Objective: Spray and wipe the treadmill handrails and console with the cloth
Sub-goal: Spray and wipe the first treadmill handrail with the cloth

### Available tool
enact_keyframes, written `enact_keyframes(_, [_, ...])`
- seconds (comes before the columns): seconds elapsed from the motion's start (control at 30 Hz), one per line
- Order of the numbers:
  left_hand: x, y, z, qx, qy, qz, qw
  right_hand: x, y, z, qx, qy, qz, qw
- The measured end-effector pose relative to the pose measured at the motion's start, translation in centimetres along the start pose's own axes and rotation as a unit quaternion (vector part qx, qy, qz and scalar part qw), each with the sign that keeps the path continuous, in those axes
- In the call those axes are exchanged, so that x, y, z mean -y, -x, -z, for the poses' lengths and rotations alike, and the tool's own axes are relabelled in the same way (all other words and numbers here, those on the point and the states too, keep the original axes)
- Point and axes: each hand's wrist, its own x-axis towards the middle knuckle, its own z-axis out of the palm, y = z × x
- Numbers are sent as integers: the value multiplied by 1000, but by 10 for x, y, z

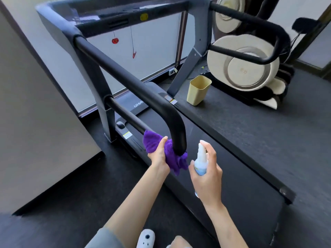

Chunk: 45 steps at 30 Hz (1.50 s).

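Observation:
A purple cloth [152,143] is wrapped round the lower bend of the treadmill's black left handrail [132,83], where the rail curves back toward the post. My left hand [159,153] grips the cloth against the rail. Just to the right, my right hand [208,173] holds a small white and pale blue spray bottle [201,159] upright, index finger on top of its nozzle. The right handrail [254,22] loops at the upper right. The console [114,17] spans the top of the frame, dark and partly blurred.
The black treadmill belt [223,158] runs from the centre to the lower right. A yellow bin [198,90] stands beside the treadmill's right post. A cream and black massage chair [249,68] fills the upper right. A grey wall panel [35,122] lies close on the left.

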Motion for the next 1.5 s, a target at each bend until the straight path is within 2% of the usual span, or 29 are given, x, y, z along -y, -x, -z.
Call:
enact_keyframes(0.1, [12,5,0,73,22,49,996,-9,-14,2,13,-20,10,1000])
enact_keyframes(0.23, [35,12,-1,135,69,22,988,-23,-35,10,48,-54,60,996])
enact_keyframes(0.4, [60,31,-22,32,227,-54,972,-55,-77,35,118,-98,115,981])
enact_keyframes(0.47, [68,43,-35,-12,244,-112,963,-66,-90,49,138,-105,138,975])
enact_keyframes(0.6, [87,58,-61,-146,193,-221,945,-82,-106,68,177,-123,162,963])
enact_keyframes(0.77, [104,52,-77,-275,45,-315,907,-79,-110,73,196,-144,182,953])
enact_keyframes(0.83, [103,51,-77,-323,-8,-358,876,-76,-112,71,197,-152,190,950])
enact_keyframes(0.9, [96,55,-76,-356,-62,-447,818,-74,-113,70,201,-159,194,947])
enact_keyframes(0.97, [83,62,-75,-348,-90,-542,759,-73,-116,67,203,-166,201,944])
enact_keyframes(1.03, [72,68,-72,-320,-104,-588,736,-73,-118,63,207,-168,201,943])
enact_keyframes(1.13, [62,70,-67,-293,-126,-603,731,-69,-120,57,209,-179,200,940])
enact_keyframes(1.4, [34,84,-71,-326,-207,-621,682,-52,-143,39,217,-193,215,932])
enact_keyframes(1.47, [20,91,-78,-342,-217,-603,687,-47,-151,35,222,-198,218,930])
enact_keyframes(1.5, [10,94,-81,-343,-219,-585,701,-44,-155,32,225,-197,222,928])
